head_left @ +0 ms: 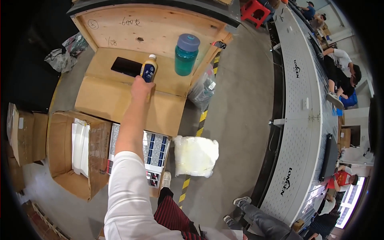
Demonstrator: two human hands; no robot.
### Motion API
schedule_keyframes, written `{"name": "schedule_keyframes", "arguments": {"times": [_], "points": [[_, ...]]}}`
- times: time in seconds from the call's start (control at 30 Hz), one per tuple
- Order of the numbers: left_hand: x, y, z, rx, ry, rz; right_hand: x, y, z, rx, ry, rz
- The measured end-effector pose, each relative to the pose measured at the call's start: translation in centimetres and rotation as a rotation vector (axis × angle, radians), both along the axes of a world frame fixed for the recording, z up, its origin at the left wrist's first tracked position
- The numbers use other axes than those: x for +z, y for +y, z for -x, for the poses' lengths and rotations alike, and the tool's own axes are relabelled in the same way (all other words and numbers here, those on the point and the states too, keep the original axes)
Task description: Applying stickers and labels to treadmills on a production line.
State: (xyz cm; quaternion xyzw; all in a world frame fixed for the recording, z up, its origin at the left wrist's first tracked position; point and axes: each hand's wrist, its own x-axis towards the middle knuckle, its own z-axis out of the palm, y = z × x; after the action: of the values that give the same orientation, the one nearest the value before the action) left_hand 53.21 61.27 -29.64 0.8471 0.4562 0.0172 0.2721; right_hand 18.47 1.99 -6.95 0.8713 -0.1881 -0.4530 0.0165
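Head view: a small yellow bottle (149,69) with a dark label and white cap is being gripped upright by the closed fingers of the left hand (141,89), just above the cardboard sheet (120,102), so whether it is being lifted or set down cannot be told. Just left of the fingers a black phone (126,66) is lying flat, and to their right a teal bottle (186,55) is standing untouched. The right hand is not being shown.

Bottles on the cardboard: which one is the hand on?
The small yellow bottle with the dark label and white cap. The hand grips its base; the larger teal bottle with the purple lid stands apart, untouched.
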Motion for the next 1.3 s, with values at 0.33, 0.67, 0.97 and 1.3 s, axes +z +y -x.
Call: {"name": "schedule_keyframes", "arguments": {"times": [0.33, 0.67, 0.97, 1.3], "points": [[12.5, -6.5, 13.0, -0.081, -0.798, 0.722, 0.1, 1.9, 0.7, -0.054, -0.451, -0.488], [25.0, 2.8, 34.8, 0.115, -1.015, 0.458, -2.8, 2.5, -1.5, 0.281, -0.645, -0.652], [13.1, 8.5, 40.6, 0.140, -0.731, 0.633, -0.7, 11.8, 0.5, 0.261, -0.625, -0.589], [5.8, 10.3, 35.6, -0.181, -0.727, 0.649, 1.2, 22.4, 5.1, 0.231, -0.519, -0.564]]}}
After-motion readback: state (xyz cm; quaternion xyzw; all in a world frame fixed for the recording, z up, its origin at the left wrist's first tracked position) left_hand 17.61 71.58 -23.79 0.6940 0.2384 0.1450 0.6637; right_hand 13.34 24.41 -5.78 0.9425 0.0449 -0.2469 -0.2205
